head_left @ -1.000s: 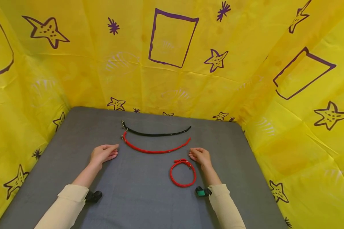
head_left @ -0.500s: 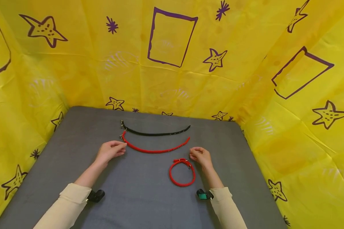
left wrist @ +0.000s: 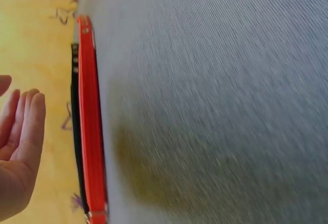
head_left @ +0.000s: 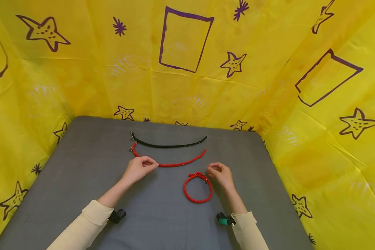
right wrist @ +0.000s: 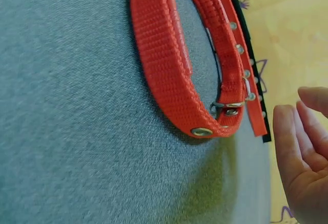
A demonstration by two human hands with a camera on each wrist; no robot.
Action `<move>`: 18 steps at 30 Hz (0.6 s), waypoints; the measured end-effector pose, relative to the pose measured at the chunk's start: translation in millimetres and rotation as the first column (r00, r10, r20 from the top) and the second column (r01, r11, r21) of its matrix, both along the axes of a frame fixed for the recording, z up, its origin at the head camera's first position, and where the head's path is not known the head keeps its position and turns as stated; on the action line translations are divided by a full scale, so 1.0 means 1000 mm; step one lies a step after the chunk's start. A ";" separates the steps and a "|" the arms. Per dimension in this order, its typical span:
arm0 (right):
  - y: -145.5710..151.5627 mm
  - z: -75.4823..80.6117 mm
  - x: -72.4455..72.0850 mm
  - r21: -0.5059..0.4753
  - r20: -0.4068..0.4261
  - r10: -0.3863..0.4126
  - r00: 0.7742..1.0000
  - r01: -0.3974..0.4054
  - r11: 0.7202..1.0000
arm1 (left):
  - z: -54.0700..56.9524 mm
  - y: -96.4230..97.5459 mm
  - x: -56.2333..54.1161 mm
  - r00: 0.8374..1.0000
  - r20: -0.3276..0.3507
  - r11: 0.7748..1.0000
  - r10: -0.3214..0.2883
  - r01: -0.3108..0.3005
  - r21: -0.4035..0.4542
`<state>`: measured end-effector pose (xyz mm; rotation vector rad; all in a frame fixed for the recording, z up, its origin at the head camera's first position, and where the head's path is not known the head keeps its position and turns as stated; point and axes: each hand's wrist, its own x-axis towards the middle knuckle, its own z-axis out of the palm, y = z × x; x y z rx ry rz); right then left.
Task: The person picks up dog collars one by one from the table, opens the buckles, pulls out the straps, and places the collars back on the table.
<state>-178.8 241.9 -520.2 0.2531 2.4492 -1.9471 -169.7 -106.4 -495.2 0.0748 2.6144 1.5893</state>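
Holds nothing in relaxed left hand [head_left: 139,169], near unbuckled red collar [left wrist: 91,126], or relaxed right hand [head_left: 222,174], near buckled red collar [right wrist: 158,60]. Probably light, pliable, grippy; best pinched mid-strap.

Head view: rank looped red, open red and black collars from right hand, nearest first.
1. Looped red collar: just left of the right hand.
2. Open red collar: ahead and left.
3. Black collar: beyond the open red collar.

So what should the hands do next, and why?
Maybe move the left hand toward the looped red collar: the right hand is near it, both hands look empty, and the other red collar and the black collar lie open.
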 end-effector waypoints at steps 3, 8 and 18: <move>0.001 0.002 0.004 0.055 -0.026 0.016 1.000 -0.014 0.998 | 0.001 0.012 0.000 0.998 -0.054 0.999 -0.038 0.037 -0.025; 0.004 0.004 0.013 0.130 -0.034 0.035 0.999 -0.030 0.991 | 0.002 0.031 0.000 0.990 -0.112 0.996 -0.084 0.078 -0.052; 0.009 0.001 0.029 0.396 -0.130 0.078 0.988 -0.020 0.918 | -0.008 0.074 0.002 0.955 -0.234 0.978 -0.184 0.155 -0.137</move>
